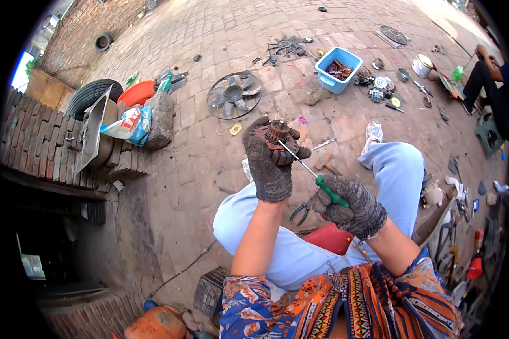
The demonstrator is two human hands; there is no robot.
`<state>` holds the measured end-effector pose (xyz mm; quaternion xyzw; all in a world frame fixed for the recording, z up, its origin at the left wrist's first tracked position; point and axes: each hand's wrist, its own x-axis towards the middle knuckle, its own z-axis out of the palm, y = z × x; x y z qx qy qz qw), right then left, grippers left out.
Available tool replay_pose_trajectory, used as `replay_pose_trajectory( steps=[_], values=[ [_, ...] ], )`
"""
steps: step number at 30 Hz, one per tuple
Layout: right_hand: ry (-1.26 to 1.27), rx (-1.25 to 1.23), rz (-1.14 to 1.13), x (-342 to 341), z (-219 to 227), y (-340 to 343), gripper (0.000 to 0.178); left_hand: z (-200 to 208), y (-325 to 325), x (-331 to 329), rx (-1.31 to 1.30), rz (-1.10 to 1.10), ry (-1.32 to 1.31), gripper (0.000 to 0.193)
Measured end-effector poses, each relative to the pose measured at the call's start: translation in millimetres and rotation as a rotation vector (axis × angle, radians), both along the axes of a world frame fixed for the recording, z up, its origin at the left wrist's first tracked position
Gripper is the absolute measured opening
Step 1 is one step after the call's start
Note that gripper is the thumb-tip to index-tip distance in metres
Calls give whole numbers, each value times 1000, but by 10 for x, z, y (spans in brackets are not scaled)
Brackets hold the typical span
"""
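Observation:
My left hand (264, 166), in a dark grey knitted glove, is wrapped round a motor armature (280, 149) with copper windings and a ridged commutator on top. In my gloved right hand (353, 208) is a screwdriver (332, 192) with a green handle and a thin metal shaft. The shaft slants up to the left, and its tip appears to touch the armature just below the commutator. Beneath my hands, a pair of pliers (300, 214) lies on the ground by my leg, and a hammer (328, 165) rests between my legs.
Ahead on the brick paving are a round fan (233, 95) and a blue tub (339, 83) holding copper-coloured scrap. Motor parts (382, 85) lie right of the tub. A person (492, 85) sits at far right. Tools (458, 226) crowd my right; a low brick wall (45, 141) stands left.

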<state>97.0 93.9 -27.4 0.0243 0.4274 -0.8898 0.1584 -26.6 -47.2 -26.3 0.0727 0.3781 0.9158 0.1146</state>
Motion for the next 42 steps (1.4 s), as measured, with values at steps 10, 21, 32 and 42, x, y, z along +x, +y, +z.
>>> replay_pose_trajectory(
  steps=[10,21,32,42],
  values=[
    [25,18,-21,18,-241,39,38,35,101,21,45,1,-106,43],
    [-390,-562,23,-158,-128,96,20,-220,-14,-11,351,-215,-221,43],
    [-308,605,-39,-168,509,118,32,-32,-22,-70,238,-217,-423,63],
    [-170,766,21,-301,545,128,35,102,1,-53,91,-120,-444,49]
  ],
)
